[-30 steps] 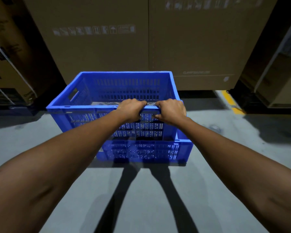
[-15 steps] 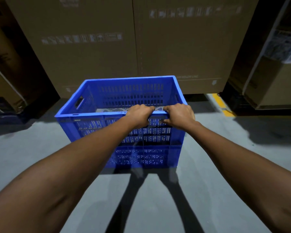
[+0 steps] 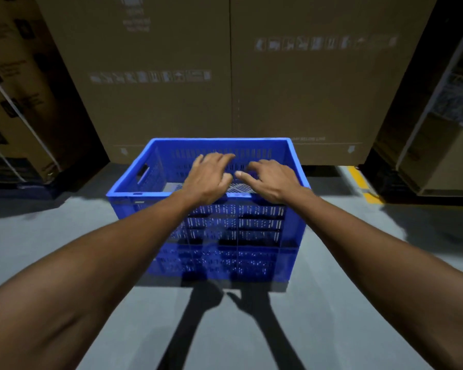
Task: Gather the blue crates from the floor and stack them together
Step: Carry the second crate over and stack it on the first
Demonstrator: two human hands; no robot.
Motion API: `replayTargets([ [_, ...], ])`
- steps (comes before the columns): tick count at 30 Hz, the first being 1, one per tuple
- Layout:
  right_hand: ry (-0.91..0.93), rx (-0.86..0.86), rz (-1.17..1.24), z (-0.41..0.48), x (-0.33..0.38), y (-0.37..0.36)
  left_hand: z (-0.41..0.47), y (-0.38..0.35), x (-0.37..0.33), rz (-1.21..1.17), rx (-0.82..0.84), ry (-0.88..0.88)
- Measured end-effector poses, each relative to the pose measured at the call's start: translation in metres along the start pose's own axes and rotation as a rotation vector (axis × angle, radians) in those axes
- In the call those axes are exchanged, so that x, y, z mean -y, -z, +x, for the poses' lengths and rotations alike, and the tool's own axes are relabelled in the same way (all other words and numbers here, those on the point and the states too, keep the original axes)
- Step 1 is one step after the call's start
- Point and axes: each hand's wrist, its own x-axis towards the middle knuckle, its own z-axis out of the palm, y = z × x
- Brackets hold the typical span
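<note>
Crates: the upper blue crate (image 3: 225,217) sits on a lower blue crate (image 3: 225,263); the two stand squarely stacked on the grey floor (image 3: 64,249), just in front of the cardboard boxes; both have slotted walls.
Upper crate: it is empty, with its pale ribbed bottom showing between the hands; a handle slot (image 3: 142,173) is cut in its left end wall.
Left hand: the left hand (image 3: 207,180) hovers palm down over the near rim of the upper crate; its fingers are spread and loosely curved, holding nothing; whether the heel of the hand touches the rim cannot be told.
Right hand: the right hand (image 3: 271,180) hovers beside it, also palm down over the near rim; its fingers are spread and a little blurred, gripping nothing; the two thumbs point toward each other and are near but apart.
Arms: both bare forearms reach forward from the lower corners; their shadows fall on the floor in front of the lower crate.
Surroundings: tall cardboard boxes (image 3: 225,76) stand right behind the stack, with rows of pale handling symbols printed on them; more strapped boxes (image 3: 14,102) stand at the left and further boxes at the right; a yellow floor line (image 3: 364,185) runs along the floor at the right of the stack.
</note>
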Motion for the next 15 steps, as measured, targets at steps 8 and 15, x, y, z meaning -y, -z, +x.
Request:
replayTargets([
  [8,-0.154,0.213,-0.107,0.007,0.019,-0.06,-0.017,-0.041,0.027,0.225,0.24,0.18],
  [15,-0.375,0.222,-0.137,0.001,0.042,-0.058,-0.018,-0.023,0.021,0.184,0.341,0.195],
])
